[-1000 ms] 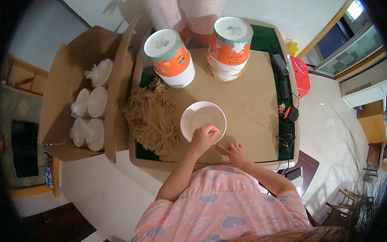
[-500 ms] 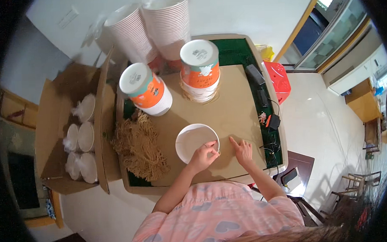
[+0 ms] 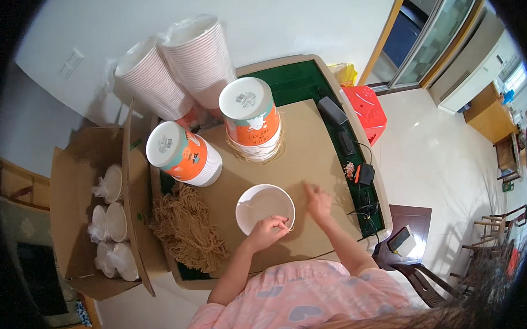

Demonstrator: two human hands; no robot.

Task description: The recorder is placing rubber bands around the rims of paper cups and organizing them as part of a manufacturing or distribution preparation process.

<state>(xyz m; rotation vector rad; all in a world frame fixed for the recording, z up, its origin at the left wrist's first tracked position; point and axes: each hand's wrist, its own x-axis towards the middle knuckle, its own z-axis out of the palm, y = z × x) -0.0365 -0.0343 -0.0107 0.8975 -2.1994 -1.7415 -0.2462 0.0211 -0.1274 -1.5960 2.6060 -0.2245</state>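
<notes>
A white paper bucket (image 3: pixel 259 208) stands mouth up on the cardboard sheet. My left hand (image 3: pixel 268 232) reaches over its near right rim, fingertips pinched on a thin tan cord (image 3: pixel 290 228) whose loop shows just outside the rim. A short bit of cord also shows at the bucket's left inner wall. My right hand (image 3: pixel 318 203) is right of the bucket, apart from it and slightly blurred; its index finger is stretched out, and I see nothing held. Left of the bucket lies a heap of tan cords (image 3: pixel 190 228).
Two upside-down stacks of orange printed buckets, a left stack (image 3: pixel 185 154) and a cord-wrapped right stack (image 3: pixel 251 119), stand behind. Tall wrapped bucket stacks (image 3: pixel 199 56) lean by the wall. An open carton (image 3: pixel 74 217) holds bagged buckets. Black adapters (image 3: pixel 332 111) line the table's right edge.
My view has shifted, so the table sits lower and further left. My right hand has moved a little away from me; my left hand keeps its pinch at the bucket's rim.
</notes>
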